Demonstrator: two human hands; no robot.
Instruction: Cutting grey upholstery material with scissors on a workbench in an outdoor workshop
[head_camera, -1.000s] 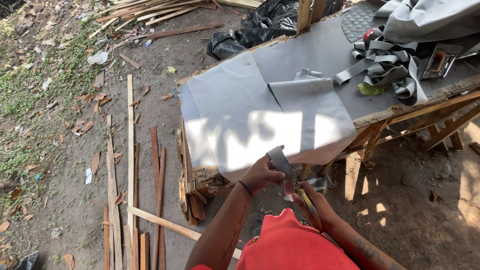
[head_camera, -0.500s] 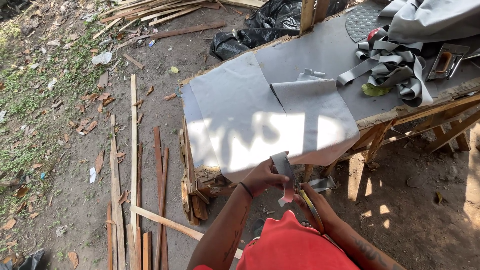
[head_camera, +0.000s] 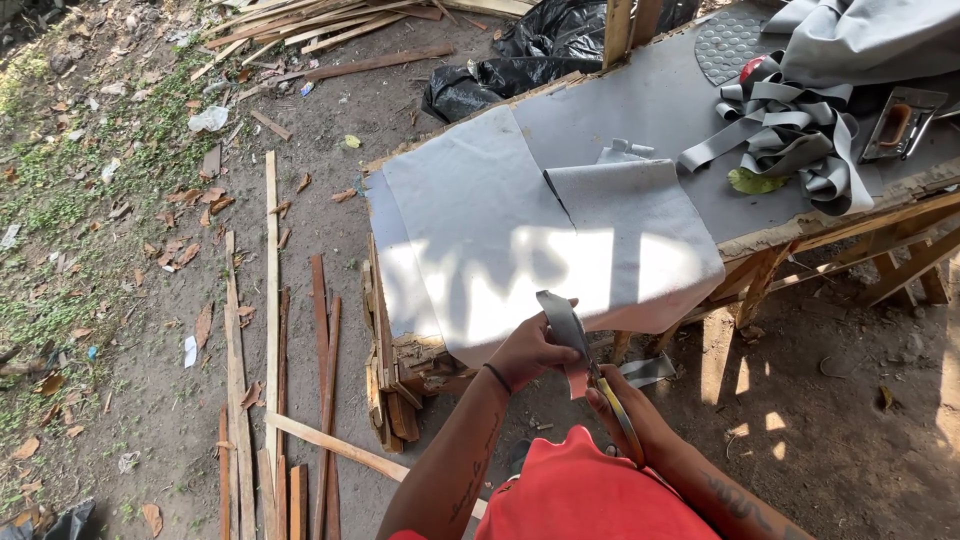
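Item: narrow grey strip (head_camera: 563, 322) of sheet material, long axis running from upper left down toward the person's chest, its lower end showing a pinkish underside, held in front of the table (head_camera: 650, 110) edge, below the large grey sheet (head_camera: 480, 230). Left hand (head_camera: 528, 352) pinches the strip; right hand (head_camera: 622, 412) is closed around yellow-handled scissors (head_camera: 612, 400), blades meeting the strip's lower end. Against the earlier frames, the strip sits slightly lower and the hands remain together.
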